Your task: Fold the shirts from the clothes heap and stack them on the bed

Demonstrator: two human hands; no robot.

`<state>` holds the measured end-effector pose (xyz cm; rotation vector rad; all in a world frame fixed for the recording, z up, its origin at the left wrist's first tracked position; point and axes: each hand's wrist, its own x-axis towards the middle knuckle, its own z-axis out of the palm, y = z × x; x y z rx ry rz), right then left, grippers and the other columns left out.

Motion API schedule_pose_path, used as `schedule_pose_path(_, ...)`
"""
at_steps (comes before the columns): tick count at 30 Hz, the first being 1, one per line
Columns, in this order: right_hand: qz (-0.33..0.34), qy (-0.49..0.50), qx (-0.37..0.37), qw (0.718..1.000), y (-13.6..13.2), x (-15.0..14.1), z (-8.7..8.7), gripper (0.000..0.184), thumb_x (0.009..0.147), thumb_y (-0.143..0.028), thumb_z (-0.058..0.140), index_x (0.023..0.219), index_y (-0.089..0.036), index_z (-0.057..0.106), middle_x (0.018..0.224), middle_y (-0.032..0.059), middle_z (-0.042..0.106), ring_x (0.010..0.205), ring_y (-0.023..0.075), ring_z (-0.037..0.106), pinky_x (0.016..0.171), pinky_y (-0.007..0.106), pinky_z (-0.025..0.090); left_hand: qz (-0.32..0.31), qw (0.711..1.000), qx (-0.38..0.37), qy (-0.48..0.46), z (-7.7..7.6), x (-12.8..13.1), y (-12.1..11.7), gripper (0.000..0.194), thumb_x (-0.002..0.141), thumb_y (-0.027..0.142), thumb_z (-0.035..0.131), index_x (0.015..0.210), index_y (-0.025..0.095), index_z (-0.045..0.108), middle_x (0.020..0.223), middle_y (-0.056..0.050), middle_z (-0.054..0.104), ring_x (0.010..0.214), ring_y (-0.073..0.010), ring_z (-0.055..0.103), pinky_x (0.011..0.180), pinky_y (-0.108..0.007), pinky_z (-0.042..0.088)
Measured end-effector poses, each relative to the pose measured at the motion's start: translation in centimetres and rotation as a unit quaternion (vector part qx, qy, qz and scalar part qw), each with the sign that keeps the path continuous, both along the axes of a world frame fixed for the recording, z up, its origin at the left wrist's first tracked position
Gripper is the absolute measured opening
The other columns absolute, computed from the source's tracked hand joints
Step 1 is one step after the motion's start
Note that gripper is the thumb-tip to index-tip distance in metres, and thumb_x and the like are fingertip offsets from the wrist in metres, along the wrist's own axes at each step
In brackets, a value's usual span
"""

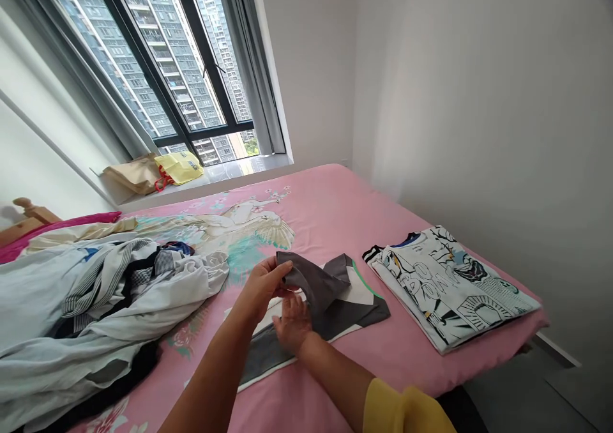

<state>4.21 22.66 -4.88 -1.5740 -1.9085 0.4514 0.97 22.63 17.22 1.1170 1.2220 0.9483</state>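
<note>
A grey and white garment with a green trim lies on the pink bed sheet in front of me. My left hand pinches a grey fold of it and lifts that part off the bed. My right hand rests just below, fingers pressed on the garment's lower part. A folded white shirt with black cartoon print lies to the right near the bed's edge.
A heap of unfolded clothes, pale blue and striped, covers the bed's left side. Brown and yellow bags sit on the window ledge. A white wall runs along the right; floor shows past the bed's corner.
</note>
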Motion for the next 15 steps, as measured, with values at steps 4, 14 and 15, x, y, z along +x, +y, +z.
schedule_pose_path(4,-0.028,-0.029,0.002,0.999,1.6,1.8,0.0,0.064,0.081,-0.032,0.055,0.138,-0.007,0.036,0.139,0.0248,0.039,0.131,0.038,0.033,0.106,0.058,0.023,0.023,0.999,0.007,-0.024,-0.4,-1.3,0.5,0.037,0.065,0.041,0.072,0.089,0.015,0.06,0.068,-0.003,0.068,0.055,-0.0153,0.065,0.048,-0.023,0.05)
schedule_pose_path(14,0.005,-0.197,-0.119,0.973,0.2,6.1,2.5,0.042,0.088,-0.037,0.046,0.113,-0.007,0.059,0.102,0.0243,0.064,0.092,0.0336,0.064,0.074,0.046,0.05,0.106,0.993,0.006,-0.054,-1.8,-6.2,1.5,0.033,0.065,0.034,0.071,0.089,0.017,0.057,0.069,-0.001,0.066,0.053,-0.0149,0.065,0.046,-0.024,0.052)
schedule_pose_path(15,0.004,-0.202,-0.118,0.972,0.0,6.4,2.7,0.041,0.087,-0.037,0.047,0.113,-0.008,0.059,0.102,0.0232,0.064,0.089,0.0329,0.065,0.072,0.045,0.05,0.116,0.992,0.003,-0.047,-2.3,-7.2,1.4,0.032,0.065,0.034,0.071,0.089,0.017,0.057,0.069,0.0,0.066,0.053,-0.0149,0.065,0.046,-0.024,0.052)
